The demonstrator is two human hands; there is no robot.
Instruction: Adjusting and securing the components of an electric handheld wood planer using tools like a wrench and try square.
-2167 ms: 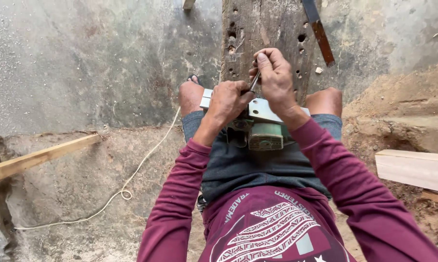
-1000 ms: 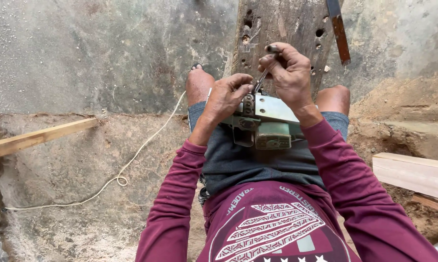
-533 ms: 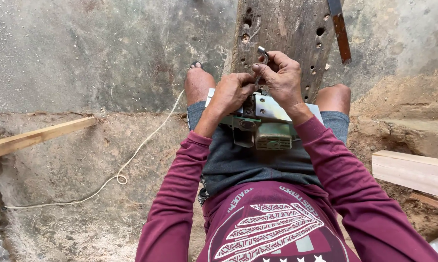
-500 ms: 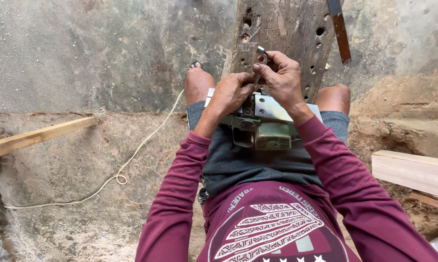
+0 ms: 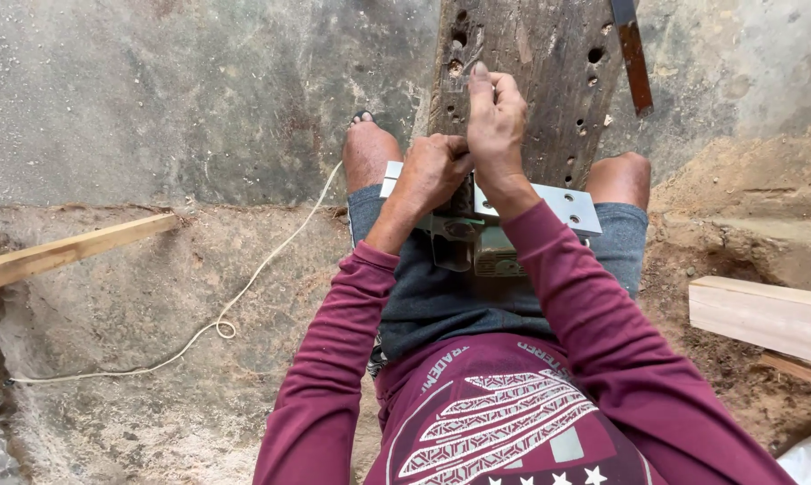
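Resting across the lap, base up: a planer [image 5: 486,235], judged heavy, rigid, metal-soled, best held by the body; left hand [image 5: 430,171] clenched on its near part, right hand [image 5: 495,126] with fingers [image 5: 482,85] together, pressing above it against the plank [image 5: 549,81].

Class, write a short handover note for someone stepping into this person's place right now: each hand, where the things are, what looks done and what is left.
Left hand: closed on the top of the green power tool resting on the lap.
Right hand: fingers pressed together just above the tool; what it pinches is hidden.
Tool: its metal base plate lies across the thighs; a holed old plank lies ahead, and a white cord trails left.
Done: tool steadied.
Left: cannot tell how far the fiddling at the tool has got.
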